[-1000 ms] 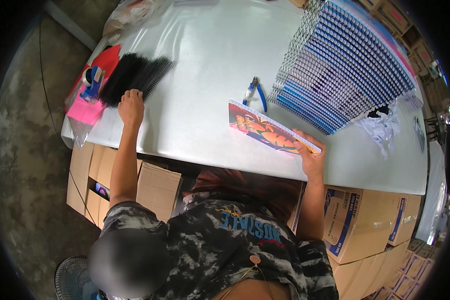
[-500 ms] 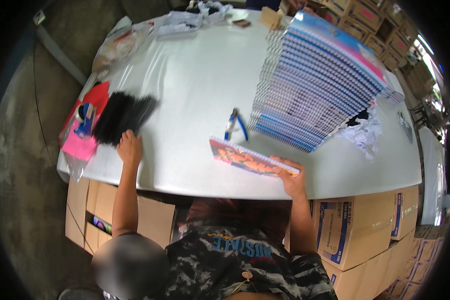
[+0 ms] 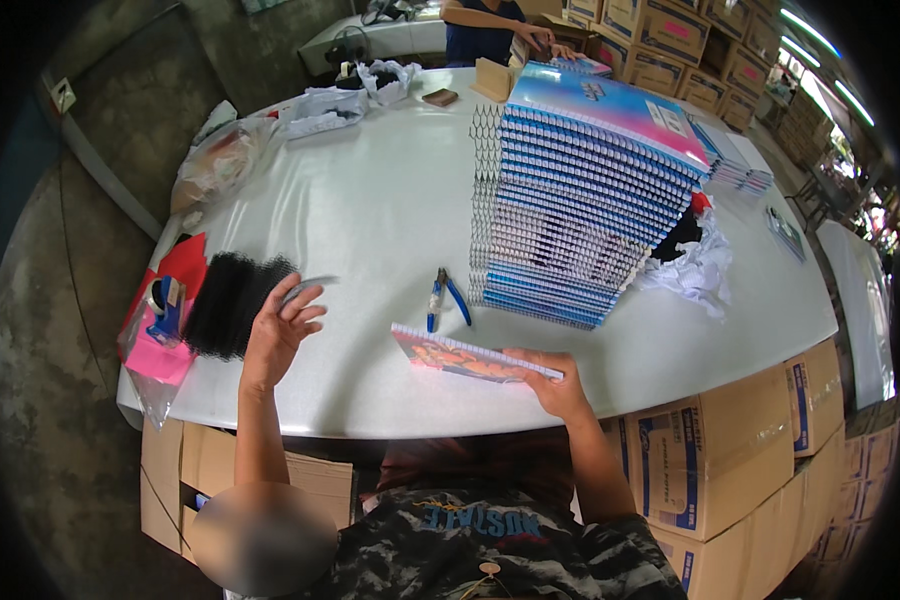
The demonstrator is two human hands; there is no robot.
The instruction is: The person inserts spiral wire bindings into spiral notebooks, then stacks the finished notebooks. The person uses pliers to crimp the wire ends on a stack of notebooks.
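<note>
My right hand grips one end of a notebook with an orange picture cover, holding it tilted over the table's near edge. A row of punched holes or binding seems to run along its upper long edge. On the left, my left hand is raised beside a pile of black binding coils. Its fingers are curled around a thin, motion-blurred strand that looks like one coil. Blue-handled pliers lie on the table between the hands, just beyond the notebook.
A tall stack of spiral notebooks stands at right centre. Crumpled white plastic lies beside it. A blue tape dispenser sits on pink and red sheets at left. Cardboard boxes stand below the near edge. Another person works at the far side.
My left hand has come up off the black coil pile and moved right, with a thin blurred strand in its fingers. My right hand still holds the notebook; the view has shifted.
</note>
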